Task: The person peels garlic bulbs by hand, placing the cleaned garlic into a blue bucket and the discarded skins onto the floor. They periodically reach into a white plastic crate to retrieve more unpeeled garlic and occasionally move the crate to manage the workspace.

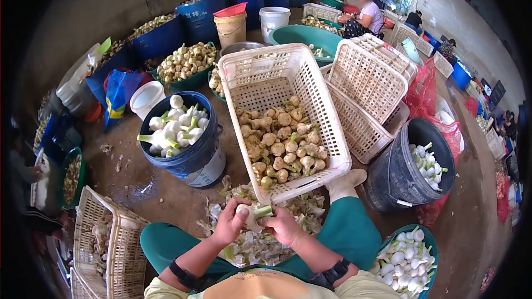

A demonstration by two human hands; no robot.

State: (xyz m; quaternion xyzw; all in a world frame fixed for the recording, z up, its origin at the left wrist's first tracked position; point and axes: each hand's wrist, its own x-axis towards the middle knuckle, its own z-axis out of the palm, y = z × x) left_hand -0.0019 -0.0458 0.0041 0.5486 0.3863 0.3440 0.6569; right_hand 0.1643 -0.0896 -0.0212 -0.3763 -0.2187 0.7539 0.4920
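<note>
Between my two hands, just past my knees, is a white garlic bulb (254, 216) with a short green stem pointing right. My left hand (229, 223) is closed round the bulb's left side. On the right, my right hand (282, 225) pinches at the stem end, its fingertips partly hidden. Directly beyond them a white plastic crate (339, 155) tilts toward me, holding many unpeeled brownish garlic bulbs (280, 144). Loose garlic skins (252, 245) lie in a heap beneath my hands.
Left stands a blue bucket (202, 161) of peeled garlic; right, a dark bucket (382, 171) with more. A green basin (433, 243) of peeled bulbs sits by my right knee. Crates (368, 80) are stacked to the right, others (124, 243) at left. A person (370, 15) sits farther back.
</note>
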